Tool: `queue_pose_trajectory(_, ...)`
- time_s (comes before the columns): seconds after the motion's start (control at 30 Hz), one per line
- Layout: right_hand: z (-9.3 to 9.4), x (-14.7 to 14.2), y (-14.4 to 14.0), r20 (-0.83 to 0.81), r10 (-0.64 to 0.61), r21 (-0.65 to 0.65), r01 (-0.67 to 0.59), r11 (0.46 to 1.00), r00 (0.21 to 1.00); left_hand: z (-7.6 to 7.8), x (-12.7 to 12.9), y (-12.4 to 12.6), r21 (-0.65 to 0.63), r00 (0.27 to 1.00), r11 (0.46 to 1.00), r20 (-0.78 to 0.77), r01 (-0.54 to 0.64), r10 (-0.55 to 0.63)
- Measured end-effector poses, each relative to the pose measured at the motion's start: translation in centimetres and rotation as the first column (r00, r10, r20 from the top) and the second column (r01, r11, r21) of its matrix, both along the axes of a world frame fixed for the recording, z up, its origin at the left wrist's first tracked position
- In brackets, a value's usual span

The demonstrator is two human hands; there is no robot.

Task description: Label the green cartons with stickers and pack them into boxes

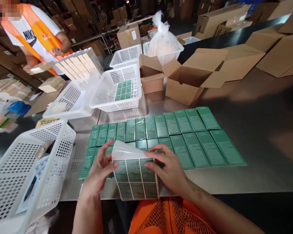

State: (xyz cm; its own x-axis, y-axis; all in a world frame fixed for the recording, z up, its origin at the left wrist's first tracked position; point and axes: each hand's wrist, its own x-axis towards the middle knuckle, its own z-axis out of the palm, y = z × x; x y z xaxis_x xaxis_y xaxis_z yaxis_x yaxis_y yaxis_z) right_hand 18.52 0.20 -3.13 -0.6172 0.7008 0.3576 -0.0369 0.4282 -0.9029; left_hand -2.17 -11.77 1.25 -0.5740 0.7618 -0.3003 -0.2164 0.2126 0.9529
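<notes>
Low middle of frame: left hand (99, 169), right hand (171, 168), both grips pinching sticker sheet (134, 172); gentle bending probably keeping it smooth.

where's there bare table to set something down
Bare steel table shows right of the green boxes, in front of the brown cartons; a narrower strip lies between the rightmost boxes and the near edge. White baskets crowd the left.

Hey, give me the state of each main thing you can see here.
Label sheet: held by left hand and right hand, top curled
Green boxes: lined up in two rows
Nearest brown carton: flaps open
White bag: gathered shut
Middle basket: open, holding green labels
Near-left basket: open, holding sheets
</notes>
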Motion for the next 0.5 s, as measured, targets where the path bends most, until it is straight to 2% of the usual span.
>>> queue_pose_trajectory(0.07, 0.4, 0.3, 0.3, -0.018, -0.006, -0.042, 0.005, 0.999, 1.000, -0.5, 0.5, -1.3, 0.003, 1.000, 1.000, -0.012, -0.015, 0.015)
queue_pose_trajectory(0.17, 0.9, 0.7, 0.4, -0.033, 0.031, -0.102, -0.035, 0.994, 0.999, -0.7, 1.5, -2.3, 0.075, 0.978, 0.989, -0.154, -0.129, 0.139)
queue_pose_trajectory(0.23, 1.2, 1.0, 0.4, -0.036, 0.029, -0.129, -0.033, 0.991, 0.999, -0.7, 1.9, -2.5, 0.059, 0.950, 0.985, -0.258, -0.164, 0.174)
queue_pose_trajectory(0.37, 1.9, 1.8, 0.5, 0.012, -0.023, -0.143, 0.024, 0.989, 1.000, -0.7, 1.6, -2.2, -0.025, 0.911, 0.988, -0.391, -0.155, 0.133)
queue_pose_trajectory(0.5, 2.5, 2.6, 0.7, 0.044, -0.060, -0.061, 0.063, 0.996, 0.997, -0.4, 1.5, -1.0, 0.104, 0.797, 0.992, -0.591, -0.078, 0.125)
